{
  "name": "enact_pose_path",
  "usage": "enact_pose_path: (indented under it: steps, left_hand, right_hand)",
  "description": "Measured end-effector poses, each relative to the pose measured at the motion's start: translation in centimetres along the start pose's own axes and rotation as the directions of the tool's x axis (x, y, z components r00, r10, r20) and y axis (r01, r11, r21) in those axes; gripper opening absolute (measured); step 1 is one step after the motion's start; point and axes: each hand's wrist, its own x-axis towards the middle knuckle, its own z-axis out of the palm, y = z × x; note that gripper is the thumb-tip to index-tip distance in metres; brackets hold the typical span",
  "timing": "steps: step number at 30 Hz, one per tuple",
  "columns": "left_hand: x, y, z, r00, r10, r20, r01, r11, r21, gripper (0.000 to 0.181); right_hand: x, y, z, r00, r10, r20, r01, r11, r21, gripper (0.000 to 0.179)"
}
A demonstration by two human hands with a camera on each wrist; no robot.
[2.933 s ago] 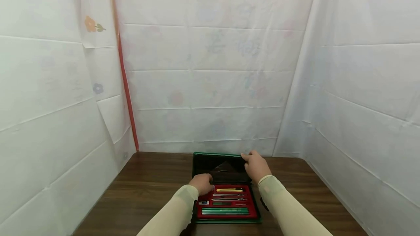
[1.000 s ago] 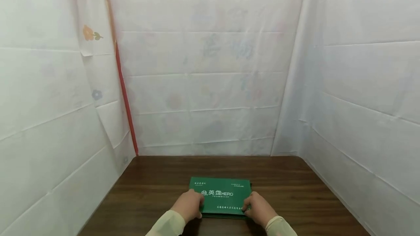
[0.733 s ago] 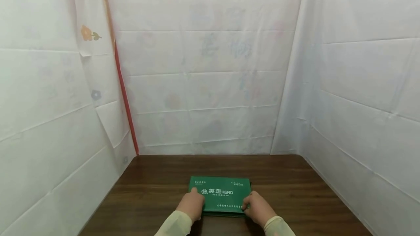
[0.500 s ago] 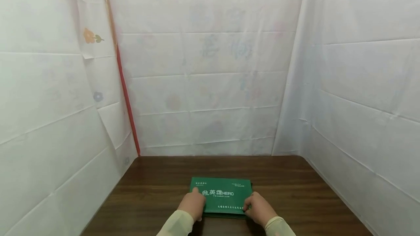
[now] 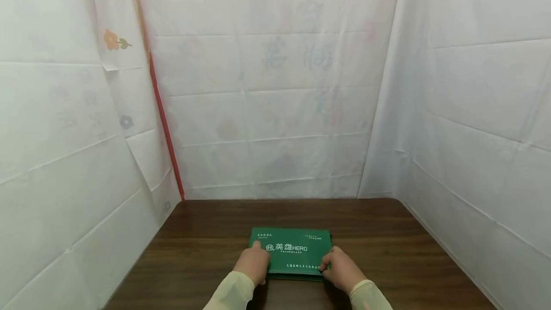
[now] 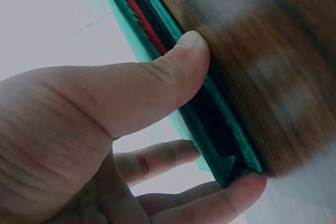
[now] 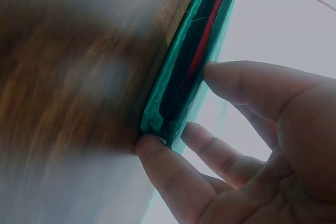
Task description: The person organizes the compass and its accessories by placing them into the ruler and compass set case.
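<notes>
A flat green drawing set case (image 5: pixel 297 258), lettered HERO in white, lies with its lid down at the near middle of the table. My left hand (image 5: pixel 253 263) grips its near left corner, index finger over the lid. In the left wrist view, the left thumb (image 6: pixel 184 69) crosses the front edge, where a black zipper (image 6: pixel 210 124) runs undone and red lining shows. At the near right corner my right hand (image 5: pixel 341 268) holds the case between thumb and fingers. The right wrist view shows the right thumb (image 7: pixel 226 77) against the lid edge, beside the parted zipper (image 7: pixel 181 85). The contents are hidden.
The dark wood-grain table (image 5: pixel 206 243) has rounded far corners. White sheets with faint prints hang at the back (image 5: pixel 275 123), left and right. A red strip (image 5: pixel 165 128) runs down the back left corner.
Earlier the case stood open, showing pencils, a cutter and metal drawing tools in red lining. Its lid is now down, and both hands have moved to the near corners. Lately they hold almost still.
</notes>
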Motion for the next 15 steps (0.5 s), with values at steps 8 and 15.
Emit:
enact_pose_path:
  steps: [8,15]
  left_hand:
    - [-0.26,0.09,-0.27,1.000,0.006,0.004,-0.006,1.000,-0.013,0.031]
    - [-0.18,-0.19,-0.08,1.000,0.021,-0.001,-0.021,1.000,-0.008,0.032]
  right_hand:
    - [-0.15,-0.22,0.16,1.000,0.020,-0.017,-0.020,0.999,-0.032,0.017]
    - [-0.22,-0.11,0.38,0.999,0.032,-0.009,-0.032,0.999,-0.019,0.017]
